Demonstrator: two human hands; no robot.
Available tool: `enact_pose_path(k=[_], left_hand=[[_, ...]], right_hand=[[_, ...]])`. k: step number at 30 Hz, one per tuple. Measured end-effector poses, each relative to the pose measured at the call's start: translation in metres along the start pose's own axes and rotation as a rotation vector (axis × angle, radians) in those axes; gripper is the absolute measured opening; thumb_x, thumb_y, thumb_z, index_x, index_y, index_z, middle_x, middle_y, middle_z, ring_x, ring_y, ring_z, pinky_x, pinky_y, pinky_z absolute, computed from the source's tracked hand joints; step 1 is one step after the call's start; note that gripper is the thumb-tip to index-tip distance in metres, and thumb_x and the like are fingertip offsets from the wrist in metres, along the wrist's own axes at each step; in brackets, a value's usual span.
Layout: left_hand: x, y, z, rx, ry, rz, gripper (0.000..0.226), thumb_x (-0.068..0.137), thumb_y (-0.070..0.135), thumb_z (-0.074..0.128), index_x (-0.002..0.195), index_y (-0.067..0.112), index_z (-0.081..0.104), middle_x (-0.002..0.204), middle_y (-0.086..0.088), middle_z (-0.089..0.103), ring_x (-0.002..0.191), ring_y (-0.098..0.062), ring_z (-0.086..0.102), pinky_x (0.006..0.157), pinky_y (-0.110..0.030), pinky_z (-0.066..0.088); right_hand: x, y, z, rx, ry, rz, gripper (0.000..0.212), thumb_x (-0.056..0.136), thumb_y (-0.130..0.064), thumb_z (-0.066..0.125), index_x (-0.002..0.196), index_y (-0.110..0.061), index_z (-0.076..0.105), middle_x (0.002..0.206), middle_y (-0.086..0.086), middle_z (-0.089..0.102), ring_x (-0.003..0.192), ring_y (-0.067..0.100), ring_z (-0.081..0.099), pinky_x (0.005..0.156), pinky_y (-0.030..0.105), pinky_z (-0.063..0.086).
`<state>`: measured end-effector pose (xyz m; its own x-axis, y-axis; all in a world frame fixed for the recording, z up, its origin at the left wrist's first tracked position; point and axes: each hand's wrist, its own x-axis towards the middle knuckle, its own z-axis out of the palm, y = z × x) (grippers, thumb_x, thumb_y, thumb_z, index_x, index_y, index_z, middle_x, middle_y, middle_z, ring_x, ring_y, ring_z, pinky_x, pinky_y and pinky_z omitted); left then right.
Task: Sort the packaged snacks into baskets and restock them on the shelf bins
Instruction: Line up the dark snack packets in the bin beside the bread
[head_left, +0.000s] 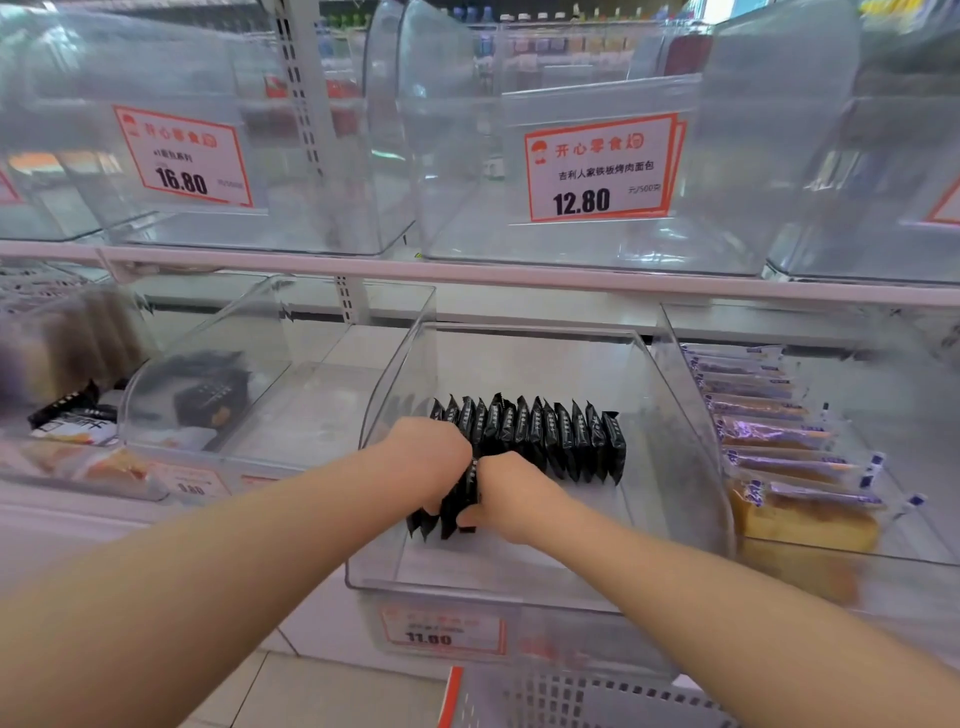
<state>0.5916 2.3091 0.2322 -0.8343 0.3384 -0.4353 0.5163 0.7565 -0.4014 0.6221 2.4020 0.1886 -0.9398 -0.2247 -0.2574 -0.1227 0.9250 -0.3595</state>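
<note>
Inside a clear plastic shelf bin (670, 415) on the lower shelf stands a row of several black snack packets (550, 436), upright and side by side. My left hand (426, 457) and my right hand (511, 493) both reach into the bin and grip a small bundle of black packets (452, 512) between them, just in front of the row's left end. The fingers of both hands are curled around the bundle.
A neighbouring bin on the left (218, 374) holds a few dark packets. The bin on the right (800, 447) holds purple-and-white wrapped cakes. Bare clear bins with price tags (597, 169) sit on the upper shelf. A white basket (582, 699) is below at the bottom edge.
</note>
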Motion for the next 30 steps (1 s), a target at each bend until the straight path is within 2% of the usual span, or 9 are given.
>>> enact_pose_path(k=[3,6,12,14,16,21,25,27,30], left_hand=[[0.003,-0.005,0.003,-0.002,0.066,-0.016,0.029,0.083,0.026,0.068,0.108,0.013,0.06,0.092,-0.003,0.053,0.083,-0.022,0.056,0.064,-0.028,0.041],[0.003,-0.001,0.011,0.028,0.111,-0.019,0.022,0.09,0.02,0.058,0.11,0.012,0.059,0.111,-0.002,0.059,0.101,-0.022,0.06,0.068,-0.029,0.039],[-0.009,-0.005,0.015,0.128,0.061,0.054,0.024,0.094,0.015,0.052,0.117,0.01,0.054,0.118,-0.006,0.055,0.107,-0.024,0.057,0.072,-0.031,0.042],[-0.016,-0.009,0.014,0.125,0.093,0.065,0.025,0.094,0.016,0.049,0.119,0.011,0.053,0.119,-0.006,0.054,0.108,-0.025,0.056,0.073,-0.032,0.043],[-0.022,-0.008,0.014,0.151,0.129,0.074,0.026,0.095,0.012,0.047,0.12,0.011,0.052,0.118,-0.005,0.055,0.108,-0.025,0.057,0.071,-0.033,0.042],[-0.051,-0.002,-0.003,0.133,0.283,0.163,0.023,0.097,0.02,0.04,0.116,0.011,0.05,0.113,-0.006,0.056,0.102,-0.026,0.058,0.063,-0.033,0.04],[-0.091,0.02,-0.018,0.053,0.555,0.333,0.026,0.097,0.032,0.034,0.111,0.016,0.051,0.107,-0.004,0.058,0.098,-0.026,0.058,0.062,-0.031,0.036],[-0.108,0.041,-0.017,-0.014,0.651,0.442,0.028,0.096,0.036,0.034,0.107,0.018,0.053,0.104,-0.003,0.06,0.094,-0.026,0.059,0.062,-0.031,0.037],[-0.119,0.082,-0.007,-0.028,0.656,0.606,0.029,0.096,0.035,0.034,0.105,0.016,0.054,0.101,-0.005,0.062,0.089,-0.028,0.059,0.06,-0.032,0.035]], right_hand=[[0.002,-0.002,-0.002,-0.095,0.118,-0.013,0.032,0.087,-0.026,0.064,0.105,-0.002,0.051,0.105,0.016,0.057,0.099,0.034,0.058,0.068,0.034,0.039],[0.005,0.003,0.0,-0.223,0.176,-0.115,0.044,0.086,-0.026,0.064,0.12,-0.005,0.043,0.118,0.013,0.05,0.109,0.033,0.053,0.074,0.038,0.041],[0.007,0.017,-0.011,-0.092,0.046,-0.176,0.056,0.083,-0.02,0.066,0.133,-0.009,0.042,0.127,0.01,0.048,0.116,0.029,0.05,0.095,0.04,0.043],[-0.002,0.025,-0.019,-0.053,-0.037,-0.176,0.064,0.085,-0.02,0.064,0.141,-0.011,0.034,0.137,0.008,0.047,0.123,0.026,0.047,0.101,0.037,0.04],[-0.014,0.032,-0.027,-0.125,-0.102,-0.167,0.067,0.088,-0.025,0.062,0.144,-0.012,0.028,0.14,0.008,0.046,0.122,0.024,0.048,0.1,0.033,0.039],[-0.065,0.032,-0.047,-0.278,0.001,-0.231,0.037,0.093,-0.03,0.052,0.128,-0.015,0.049,0.115,0.001,0.062,0.096,0.018,0.057,0.083,0.031,0.044],[-0.136,0.045,-0.048,-0.121,0.242,-0.341,0.021,0.093,-0.031,0.053,0.111,-0.022,0.06,0.075,-0.017,0.056,0.059,-0.007,0.045,0.061,0.012,0.035],[-0.173,0.059,-0.035,-0.006,0.333,-0.362,0.013,0.09,-0.03,0.056,0.097,-0.023,0.064,0.059,-0.022,0.047,0.055,-0.008,0.046,0.058,0.011,0.037],[-0.202,0.091,0.004,0.06,0.305,-0.248,0.01,0.091,-0.027,0.056,0.091,-0.022,0.065,0.058,-0.022,0.049,0.054,-0.004,0.047,0.055,0.019,0.036]])
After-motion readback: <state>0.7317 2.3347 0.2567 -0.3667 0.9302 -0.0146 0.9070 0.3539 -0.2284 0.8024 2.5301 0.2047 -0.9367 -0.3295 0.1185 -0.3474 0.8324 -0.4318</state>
